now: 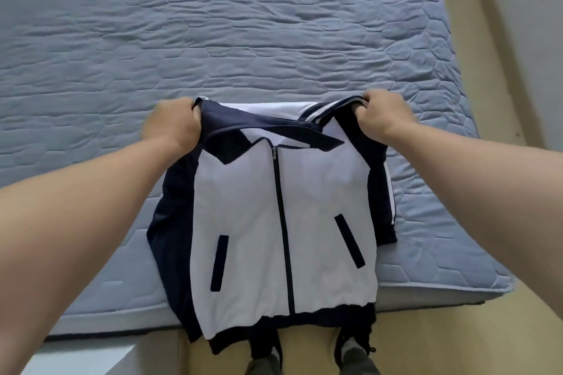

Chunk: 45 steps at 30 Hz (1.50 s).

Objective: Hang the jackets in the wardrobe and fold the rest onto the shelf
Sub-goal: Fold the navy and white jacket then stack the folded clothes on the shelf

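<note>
- Jacket, white on the front with navy sleeves and collar, lies front up across the near edge of the bed, and its hem hangs past the mattress edge.
- Left hand grips the jacket's shoulder on the picture's left, fingers curled tight round the navy cloth.
- Right hand grips the opposite shoulder, fingers hooked into the fabric beside the white stripes.
- Both bare forearms reach forward from the bottom corners, well apart, with the jacket spread between them.
- Zip runs down the middle of the front, closed up to just under the collar, which is folded open.
- Two slanted navy pocket slits sit low on the white panels, one either side of the zip.
- Sleeve on the right, navy with a white stripe, rests on the bedcover beside the body of the jacket.
- Bed wears a blue-grey quilted cover, stitched in hexagons and wrinkled.
- Dark shoes stand on the beige floor just below the hem.
</note>
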{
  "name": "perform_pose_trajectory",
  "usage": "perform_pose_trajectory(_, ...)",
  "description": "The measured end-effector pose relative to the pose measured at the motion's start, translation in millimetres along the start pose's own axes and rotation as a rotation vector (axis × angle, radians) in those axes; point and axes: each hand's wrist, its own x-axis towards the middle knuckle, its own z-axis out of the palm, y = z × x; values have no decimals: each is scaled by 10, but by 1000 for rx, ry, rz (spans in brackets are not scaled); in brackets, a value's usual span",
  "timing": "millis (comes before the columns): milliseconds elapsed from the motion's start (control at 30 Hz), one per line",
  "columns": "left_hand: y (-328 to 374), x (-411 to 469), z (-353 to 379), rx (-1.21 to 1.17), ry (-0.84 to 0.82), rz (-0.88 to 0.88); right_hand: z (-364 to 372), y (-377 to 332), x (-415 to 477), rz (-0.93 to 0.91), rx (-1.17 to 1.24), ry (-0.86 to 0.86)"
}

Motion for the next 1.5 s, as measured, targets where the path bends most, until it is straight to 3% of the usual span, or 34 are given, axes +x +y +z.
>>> perform_pose_trajectory(100,104,304,160,-85,44,-111,191,-62,311,24,-33,152)
perform_pose_trajectory(167,218,357,346,-99,37,-164,365,-74,414,62,27,155)
perform_pose_trajectory(333,623,-135,964,77,-188,132,959,401,185,234,71,-123)
perform_pose_trajectory(467,1028,-409,1411,44,-488,210,1294,927,-70,376,63,-282)
perform_pose_trajectory(700,1627,-649,1898,168,-594,313,1732,1578,-375,635,124,-415)
perform_pose_trajectory(833,1960,-800,2011,129,-577,309,1711,1845,-402,625,300,-323)
perform_pose_trajectory(967,2337,-849,1969,3,-542,284,1195,2064,-351,753,559,110)
perform_pose_trajectory(1033,2593,-851,1878,-124,-498,250,889,2130,-363,665,583,302)
perform_pose_trajectory(1100,2897,-865,1760,-422,-530,71,654,2121,-495,417,576,409)
perform_pose_trajectory(1200,3365,-874,1582,-1014,-753,-353,459,2024,-868,-80,556,409)
perform_pose_trajectory(1267,3568,-872,1508,-1173,-833,-462,429,1987,-1131,-353,463,365)
perform_pose_trajectory(1333,3667,-886,1500,-1186,-869,-517,464,1954,-1331,-514,402,370)
perform_pose_trajectory(1400,3718,-907,1500,-1092,-915,-475,523,1890,-1480,-561,432,325)
perform_pose_trajectory(1500,3714,-893,1515,-879,-858,-431,637,1751,-1642,-541,490,92)
